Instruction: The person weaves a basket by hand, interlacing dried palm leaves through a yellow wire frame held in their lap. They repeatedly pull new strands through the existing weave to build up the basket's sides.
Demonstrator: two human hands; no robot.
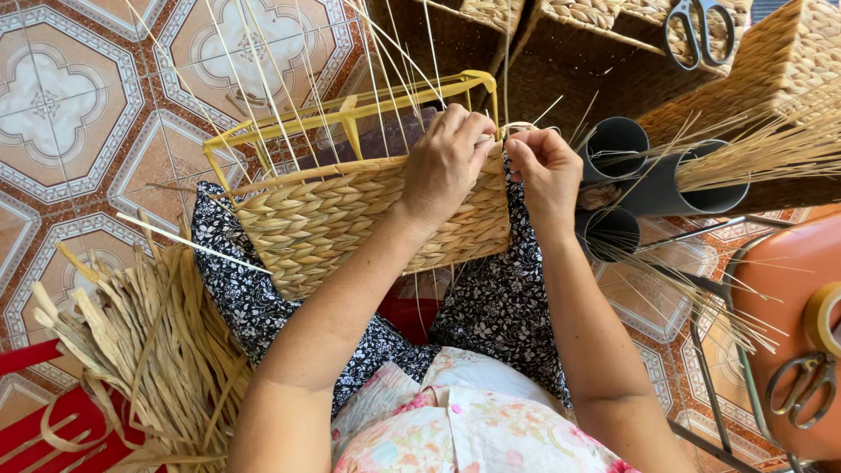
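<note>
here a half-woven basket (350, 219) on a yellow wire frame (350, 109) is steadied on the lap, so its top edge is within reach. the left hand (451, 162) is clamped on that rim, and a strand is pinched there by the right hand (543, 171). loose fibre (149, 350) lies near left.

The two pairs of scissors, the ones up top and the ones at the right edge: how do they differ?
The top scissors lie on a woven basket; the right scissors lie on an orange stool beside a tape roll. The top scissors look dark and lie closed; the right scissors look dull grey, mostly handle loops showing. Both lie away from the hands.
</note>
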